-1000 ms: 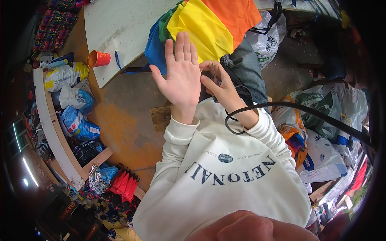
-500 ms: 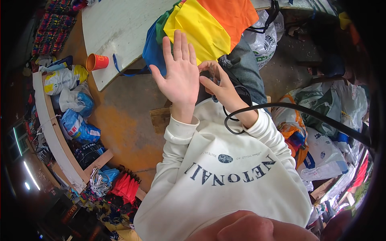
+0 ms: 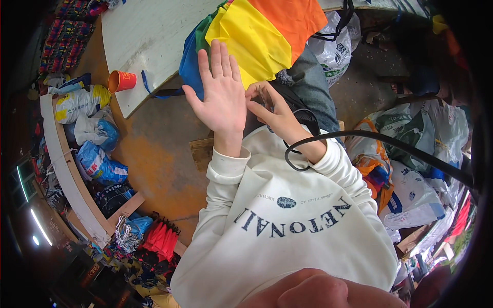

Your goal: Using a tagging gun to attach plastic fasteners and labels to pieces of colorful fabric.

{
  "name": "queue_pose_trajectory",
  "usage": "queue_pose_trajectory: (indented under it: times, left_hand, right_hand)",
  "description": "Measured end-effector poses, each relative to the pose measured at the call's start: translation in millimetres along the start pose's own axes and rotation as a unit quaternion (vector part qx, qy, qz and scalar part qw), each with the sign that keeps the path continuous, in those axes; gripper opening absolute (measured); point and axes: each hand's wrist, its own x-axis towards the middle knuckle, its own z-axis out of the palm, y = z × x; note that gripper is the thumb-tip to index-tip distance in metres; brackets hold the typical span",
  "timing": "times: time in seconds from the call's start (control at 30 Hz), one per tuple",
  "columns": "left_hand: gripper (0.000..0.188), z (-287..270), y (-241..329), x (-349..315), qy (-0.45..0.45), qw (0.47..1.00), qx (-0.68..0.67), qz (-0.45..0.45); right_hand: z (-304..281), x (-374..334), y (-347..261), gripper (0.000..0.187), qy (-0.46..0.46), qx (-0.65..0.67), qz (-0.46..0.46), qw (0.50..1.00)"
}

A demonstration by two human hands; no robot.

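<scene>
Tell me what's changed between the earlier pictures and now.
The left hand, palm open, shifted slightly left; the right hand beside it moved slightly left too. Nothing was visibly taken hold of or let go. The red cup and white table stayed put.

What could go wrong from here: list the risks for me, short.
1. The black cable loops across the view of the right wrist; if it really lies there, it could snag when the right hand moves.
2. The red cup stands close to the edge of the table, so a bump might knock it off.
3. The multicoloured fabric hangs past the table's edge and could slide down.
</scene>
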Motion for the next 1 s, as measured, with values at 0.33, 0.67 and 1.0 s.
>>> queue_pose_trajectory:
  times: [0.33,0.67,1.0]
  left_hand:
    - [0.073,-1.3,-0.7,-1.3,-0.002,0.999,-0.043,-0.01]
    - [0.071,-2.4,1.5,0.1,-0.002,0.999,-0.039,-0.011]
    - [0.064,5.8,29.6,-10.1,-0.014,0.994,-0.105,-0.006]
  right_hand:
    - [-1.8,-2.4,2.0,0.032,-0.015,0.012,0.037,0.999]
    - [-4.2,-2.7,15.6,0.021,-0.029,-0.056,-0.1,0.993]
    - [-114.4,9.2,-29.8,0.017,0.069,0.121,-0.12,0.983]
